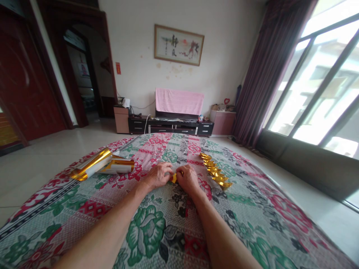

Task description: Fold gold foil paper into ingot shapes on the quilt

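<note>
Between my two hands is a small piece of gold foil paper [174, 178], partly hidden by the fingers. My left hand [160, 174] pinches its left side, fingers curled. On the other side my right hand [188, 180] has its fingers closed on the same piece. To the right lies a row of several folded gold paper ingots [215, 172], set close together. Over on the left are curled gold foil sheets [97, 162] with white undersides, lying partly on one another.
A flowered cloth [146, 231] in green, red and grey covers the table. Beyond it stands a low black cabinet [137, 125] with a television under a pink towel [179, 101]. A purple curtain [260, 71] and windows are at right, a red door [25, 78] at left.
</note>
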A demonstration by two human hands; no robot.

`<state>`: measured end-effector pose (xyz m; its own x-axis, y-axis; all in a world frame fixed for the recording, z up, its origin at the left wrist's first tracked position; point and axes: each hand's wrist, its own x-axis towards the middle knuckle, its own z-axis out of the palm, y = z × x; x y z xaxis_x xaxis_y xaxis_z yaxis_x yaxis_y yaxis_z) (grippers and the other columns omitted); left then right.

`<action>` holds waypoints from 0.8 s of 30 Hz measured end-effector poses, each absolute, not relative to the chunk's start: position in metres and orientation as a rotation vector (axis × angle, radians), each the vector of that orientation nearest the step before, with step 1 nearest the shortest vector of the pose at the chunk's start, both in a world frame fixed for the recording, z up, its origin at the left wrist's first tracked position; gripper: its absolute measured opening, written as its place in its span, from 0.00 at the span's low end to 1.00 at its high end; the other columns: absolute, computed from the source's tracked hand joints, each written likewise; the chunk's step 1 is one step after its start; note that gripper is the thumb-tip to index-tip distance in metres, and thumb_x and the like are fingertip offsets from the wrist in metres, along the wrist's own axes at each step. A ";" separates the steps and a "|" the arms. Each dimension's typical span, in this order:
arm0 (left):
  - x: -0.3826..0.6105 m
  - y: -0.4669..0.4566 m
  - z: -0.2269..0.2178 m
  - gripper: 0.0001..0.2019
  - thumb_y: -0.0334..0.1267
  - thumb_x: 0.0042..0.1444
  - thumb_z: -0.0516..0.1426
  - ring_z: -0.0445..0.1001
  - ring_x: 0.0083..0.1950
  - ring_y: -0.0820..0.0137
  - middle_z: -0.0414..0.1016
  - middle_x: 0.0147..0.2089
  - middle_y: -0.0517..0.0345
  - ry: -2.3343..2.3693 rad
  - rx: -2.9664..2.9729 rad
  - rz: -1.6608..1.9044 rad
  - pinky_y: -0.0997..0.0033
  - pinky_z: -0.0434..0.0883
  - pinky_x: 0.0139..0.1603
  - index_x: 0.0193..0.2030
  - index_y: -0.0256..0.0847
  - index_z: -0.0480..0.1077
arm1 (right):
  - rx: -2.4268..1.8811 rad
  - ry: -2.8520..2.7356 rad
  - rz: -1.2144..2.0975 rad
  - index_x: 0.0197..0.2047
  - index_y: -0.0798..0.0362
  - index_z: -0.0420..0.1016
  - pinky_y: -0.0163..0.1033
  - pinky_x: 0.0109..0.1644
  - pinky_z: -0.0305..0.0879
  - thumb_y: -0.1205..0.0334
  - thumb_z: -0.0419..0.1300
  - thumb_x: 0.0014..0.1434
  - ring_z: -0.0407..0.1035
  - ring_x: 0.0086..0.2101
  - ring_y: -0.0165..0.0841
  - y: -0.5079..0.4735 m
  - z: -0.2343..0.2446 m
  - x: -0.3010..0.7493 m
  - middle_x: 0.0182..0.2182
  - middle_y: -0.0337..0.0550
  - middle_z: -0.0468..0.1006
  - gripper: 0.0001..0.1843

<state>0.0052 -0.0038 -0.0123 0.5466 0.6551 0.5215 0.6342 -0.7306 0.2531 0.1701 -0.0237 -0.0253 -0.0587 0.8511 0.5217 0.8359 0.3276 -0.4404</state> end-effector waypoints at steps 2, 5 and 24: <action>0.006 -0.005 -0.012 0.09 0.30 0.47 0.55 0.71 0.47 0.67 0.74 0.46 0.53 1.129 2.733 0.940 0.66 0.67 0.52 0.31 0.42 0.76 | -1.494 -1.864 0.027 0.30 0.52 0.75 0.32 0.41 0.57 0.68 0.54 0.51 0.65 0.36 0.31 -0.024 -0.025 0.170 0.31 0.43 0.73 0.09; 0.008 -0.008 -0.010 0.09 0.29 0.47 0.54 0.71 0.46 0.66 0.74 0.45 0.53 1.115 2.742 0.951 0.65 0.67 0.51 0.30 0.41 0.77 | -1.499 -1.858 0.029 0.30 0.52 0.75 0.32 0.41 0.57 0.67 0.54 0.51 0.65 0.36 0.31 -0.024 -0.025 0.169 0.31 0.43 0.73 0.08; 0.009 -0.009 -0.014 0.05 0.31 0.47 0.58 0.71 0.47 0.67 0.75 0.45 0.53 1.138 2.602 0.957 0.68 0.66 0.51 0.29 0.40 0.75 | -1.528 -1.847 -0.020 0.29 0.53 0.75 0.32 0.40 0.56 0.68 0.55 0.50 0.64 0.35 0.31 -0.023 -0.026 0.169 0.30 0.43 0.72 0.07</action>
